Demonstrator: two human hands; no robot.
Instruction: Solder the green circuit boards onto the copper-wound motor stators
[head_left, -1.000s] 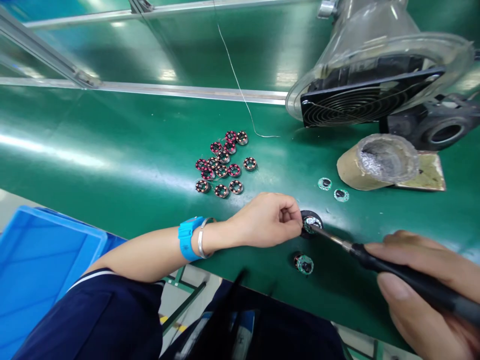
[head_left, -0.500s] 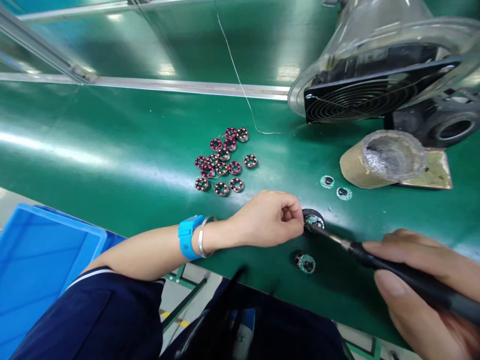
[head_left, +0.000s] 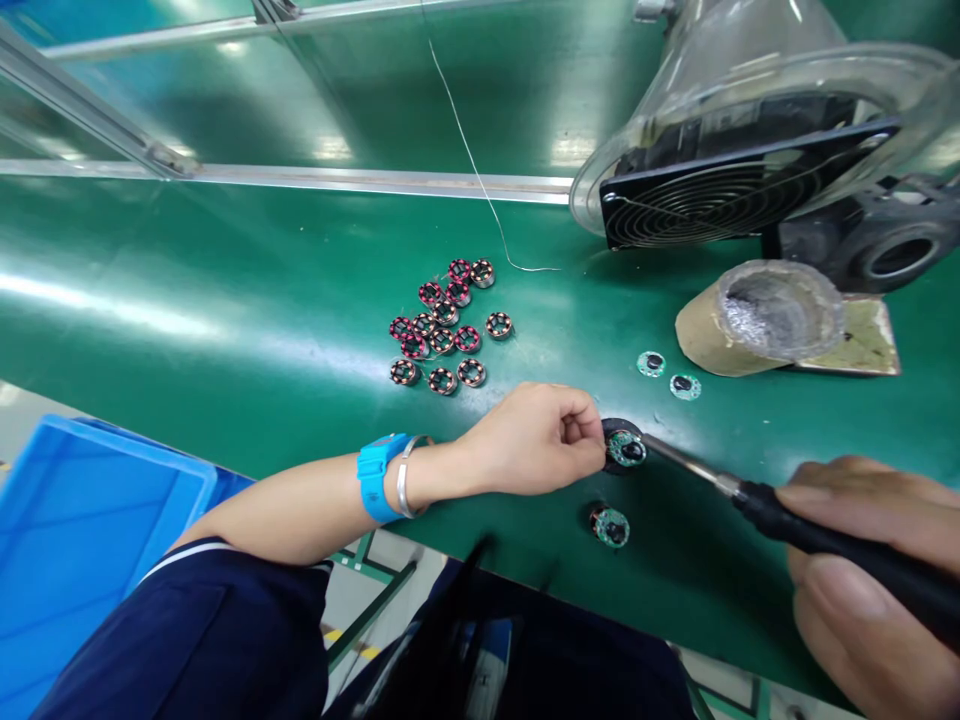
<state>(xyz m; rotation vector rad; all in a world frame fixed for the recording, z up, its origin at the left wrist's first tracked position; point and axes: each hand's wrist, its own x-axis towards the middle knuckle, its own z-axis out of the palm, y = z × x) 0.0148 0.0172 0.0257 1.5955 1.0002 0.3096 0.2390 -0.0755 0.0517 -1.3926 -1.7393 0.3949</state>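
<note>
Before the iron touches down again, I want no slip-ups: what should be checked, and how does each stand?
1. Left hand steadying the small round board: ok, fingers at its left edge.
2. Soldering iron gripped in right hand: ok.
3. Iron tip at the board: ok, at its right edge; contact cannot tell.
4. Fume fan running: cannot tell.
5. Solder wire in hand: not ok, it lies apart on the green belt.

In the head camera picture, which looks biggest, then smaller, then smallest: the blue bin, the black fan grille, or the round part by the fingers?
1. Blue bin, though it sits nearest the camera and is cut off, so that is unsure.
2. Black fan grille.
3. Round part at the left hand, clearly smallest.
</note>
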